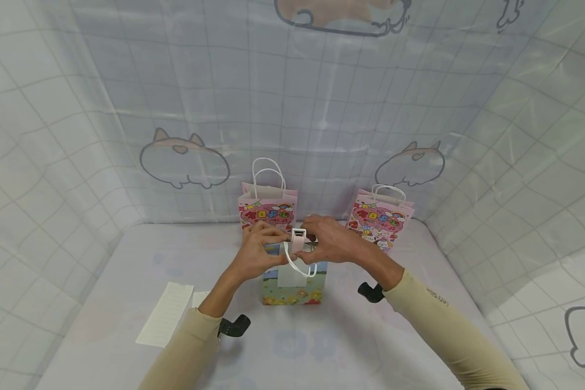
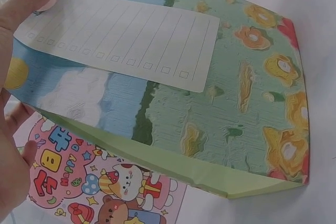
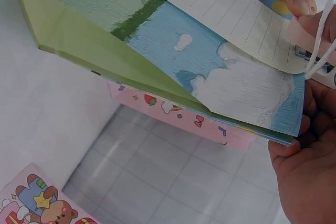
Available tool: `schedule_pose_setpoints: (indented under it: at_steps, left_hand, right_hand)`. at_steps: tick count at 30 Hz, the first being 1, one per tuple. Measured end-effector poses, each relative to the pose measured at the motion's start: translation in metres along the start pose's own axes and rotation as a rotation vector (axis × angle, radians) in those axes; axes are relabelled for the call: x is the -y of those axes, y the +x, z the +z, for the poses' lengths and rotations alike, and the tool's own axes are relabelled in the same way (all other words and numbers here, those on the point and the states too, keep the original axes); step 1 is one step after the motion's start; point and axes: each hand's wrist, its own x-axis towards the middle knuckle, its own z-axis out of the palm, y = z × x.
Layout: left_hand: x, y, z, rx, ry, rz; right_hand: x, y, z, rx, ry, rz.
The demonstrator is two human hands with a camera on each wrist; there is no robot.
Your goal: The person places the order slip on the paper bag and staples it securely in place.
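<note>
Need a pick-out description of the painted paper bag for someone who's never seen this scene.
Against the grid-patterned wall, two pink bags stand at the back of the table. The painted bag is just in front of the left-hand one, with both hands at its top. Unlike its pink cartoon neighbours, it shows blue sky over a green field with yellow flowers.

A small booth (image 1: 322,135) walled with sheets; whether it stands inside a home, shop or lab cannot be told. In the head view, grid-printed sheeting (image 1: 253,97) with cartoon animals (image 1: 185,162) hangs at twelve o'clock, matching side sheets (image 1: 34,135) rise toward nine and three, and a pale surface (image 1: 370,346) lies at six.
</note>
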Motion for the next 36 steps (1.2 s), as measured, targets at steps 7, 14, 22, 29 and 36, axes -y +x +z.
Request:
schedule_pose_setpoints:
  at_steps: [7, 14, 22, 29, 36]
  left_hand:
    - [0.0026, 0.0004, 0.0011, 0.001, -0.024, -0.007]
    - [0.004, -0.0001, 0.0011, -0.004, -0.041, 0.023]
    - [0.0038, 0.0001, 0.0005, -0.005, -0.029, 0.037]
    - [0.0029, 0.0006, -0.0009, 0.003, -0.019, 0.039]
    - [0.004, 0.001, -0.0015, 0.005, -0.02, 0.043]
  right_hand:
    - [0.0, 0.0, 0.0001, -0.014, -0.008, -0.018]
    - [-0.0022, 0.0005, 0.0021, -0.033, 0.013, -0.062]
    - [-0.0026, 0.0003, 0.0022, -0.029, 0.013, -0.057]
    - [-0.0028, -0.0004, 0.0028, -0.027, 0.015, -0.063]
    - [-0.0022, -0.0001, 0.0038, -0.033, 0.01, -0.058]
